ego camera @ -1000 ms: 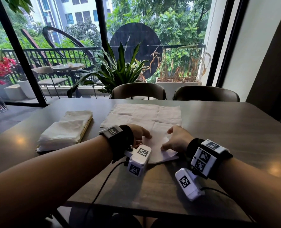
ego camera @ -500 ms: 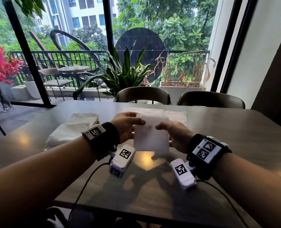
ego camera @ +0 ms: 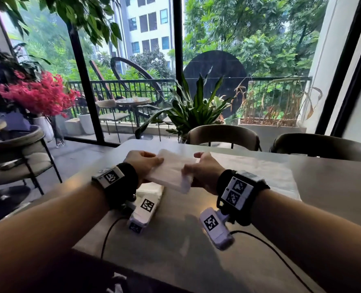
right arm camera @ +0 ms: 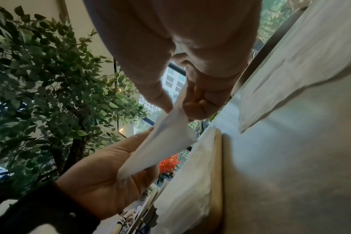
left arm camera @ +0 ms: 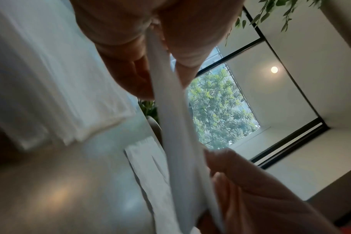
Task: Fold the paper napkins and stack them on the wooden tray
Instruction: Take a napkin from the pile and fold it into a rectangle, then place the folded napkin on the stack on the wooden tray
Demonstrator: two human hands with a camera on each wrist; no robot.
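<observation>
I hold a folded white napkin [ego camera: 171, 173] in the air with both hands, a little above the table. My left hand [ego camera: 154, 163] pinches its left edge, thumb on top. My right hand [ego camera: 193, 169] pinches the right edge between thumb and fingers [right arm camera: 198, 101]. In the right wrist view the napkin [right arm camera: 164, 142] sags between the two hands. Just below my left wrist lies the stack of folded napkins [ego camera: 152, 190]; the wooden tray [right arm camera: 217, 166] under it shows its pale rim. Flat unfolded napkins [ego camera: 249, 166] lie on the table to the right.
The grey table [ego camera: 196, 240] runs toward a big window. Two brown chairs [ego camera: 224, 134] stand at its far edge, with a leafy potted plant [ego camera: 194, 111] behind them. Another chair [ego camera: 16, 149] and red flowers [ego camera: 37, 96] are off to the left.
Both hands have lifted the folded napkin off the table and carried it left, over the stack on the tray. My head has tilted up.
</observation>
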